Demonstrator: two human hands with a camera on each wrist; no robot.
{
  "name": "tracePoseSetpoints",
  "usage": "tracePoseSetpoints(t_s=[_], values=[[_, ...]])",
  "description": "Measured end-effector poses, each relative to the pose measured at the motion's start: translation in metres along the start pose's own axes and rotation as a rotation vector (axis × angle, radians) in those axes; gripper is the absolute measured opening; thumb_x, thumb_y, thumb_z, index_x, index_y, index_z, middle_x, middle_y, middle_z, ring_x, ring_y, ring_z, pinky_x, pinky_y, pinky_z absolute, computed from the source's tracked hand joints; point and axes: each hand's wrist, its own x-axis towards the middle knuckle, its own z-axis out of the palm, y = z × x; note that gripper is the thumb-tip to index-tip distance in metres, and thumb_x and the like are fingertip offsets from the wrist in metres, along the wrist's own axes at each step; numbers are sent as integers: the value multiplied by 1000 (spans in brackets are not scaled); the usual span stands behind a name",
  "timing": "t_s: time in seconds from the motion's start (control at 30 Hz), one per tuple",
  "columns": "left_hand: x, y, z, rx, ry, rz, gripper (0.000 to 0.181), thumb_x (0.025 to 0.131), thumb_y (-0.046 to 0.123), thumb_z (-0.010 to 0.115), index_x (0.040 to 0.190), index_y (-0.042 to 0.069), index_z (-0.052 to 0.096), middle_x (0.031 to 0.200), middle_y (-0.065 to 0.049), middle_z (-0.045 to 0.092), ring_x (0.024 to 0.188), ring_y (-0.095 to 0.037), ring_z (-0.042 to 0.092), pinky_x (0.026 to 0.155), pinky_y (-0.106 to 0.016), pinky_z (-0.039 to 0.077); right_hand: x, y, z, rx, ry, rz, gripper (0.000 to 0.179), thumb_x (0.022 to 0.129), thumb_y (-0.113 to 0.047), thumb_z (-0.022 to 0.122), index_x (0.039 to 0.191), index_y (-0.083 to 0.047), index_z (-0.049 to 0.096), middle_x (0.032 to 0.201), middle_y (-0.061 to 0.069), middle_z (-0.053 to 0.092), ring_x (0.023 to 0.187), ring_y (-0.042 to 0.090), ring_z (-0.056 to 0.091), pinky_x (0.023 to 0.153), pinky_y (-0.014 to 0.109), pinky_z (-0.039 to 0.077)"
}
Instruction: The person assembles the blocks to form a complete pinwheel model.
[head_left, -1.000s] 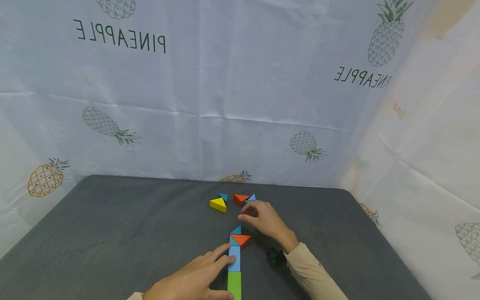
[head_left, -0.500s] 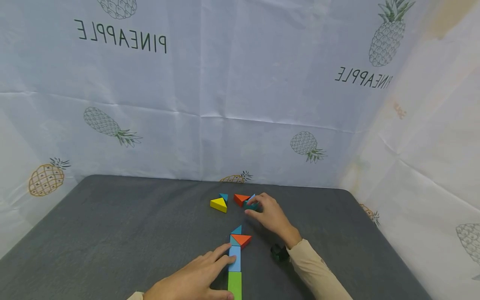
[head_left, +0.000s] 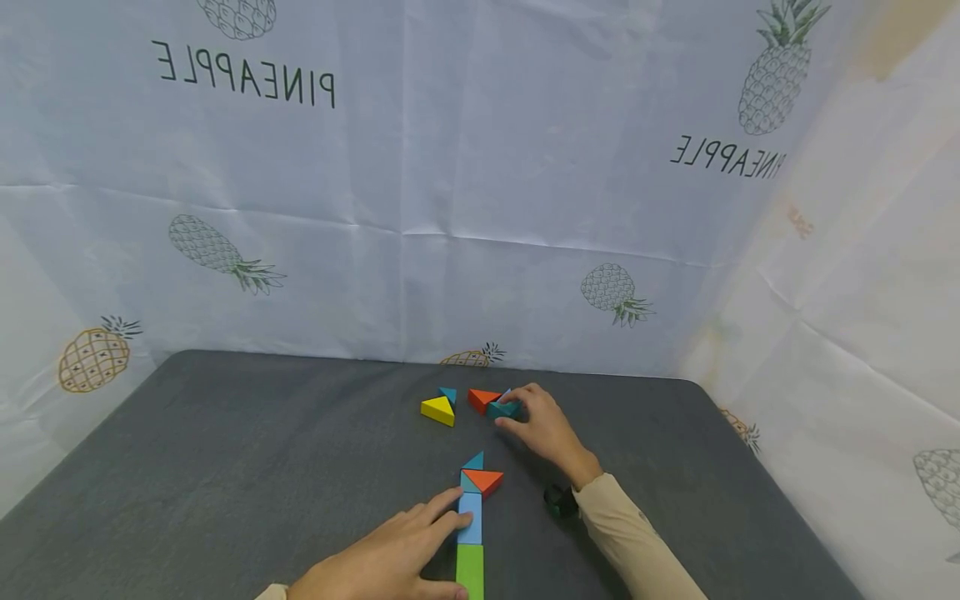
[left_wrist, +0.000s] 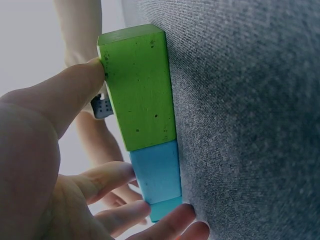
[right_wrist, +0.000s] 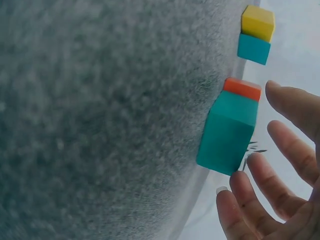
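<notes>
My left hand (head_left: 375,554) rests against a row of blocks, its fingers on the light blue block (head_left: 470,518) and its thumb at the green block (left_wrist: 140,90). Beyond these in the row lie a red triangular block (head_left: 483,482) and a small blue triangular block (head_left: 474,461). Farther back, my right hand (head_left: 551,429) reaches over a teal triangular block (right_wrist: 227,130), fingers spread and lightly bent. In the right wrist view the fingertips are right by its edge, with thumb and index finger apart from it. A red triangular block (head_left: 482,400) lies against the teal one.
A yellow triangular block (head_left: 438,411) and a small blue triangular block (head_left: 448,396) lie together at the back, left of the right hand's group. The dark grey table (head_left: 262,450) ends at a white pineapple-print curtain (head_left: 487,183). A dark device (head_left: 558,502) sits by the right wrist.
The right hand has moved slightly right and back, to the teal triangular block, which now shows more fully. The left hand and its row of blocks have stayed put.
</notes>
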Motion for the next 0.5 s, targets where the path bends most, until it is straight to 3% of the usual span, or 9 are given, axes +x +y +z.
tracePoseSetpoints(t_s=[0.5], values=[[1,0,0,-2,-6,1,72,87,61,65,146,23,48,159,-5,32,131,-32,51,98,-51,50,8,7,5,-10,-10,3,32,85,-21,80,114,-11,71,113,10,59,102,25,56,92,46,50]])
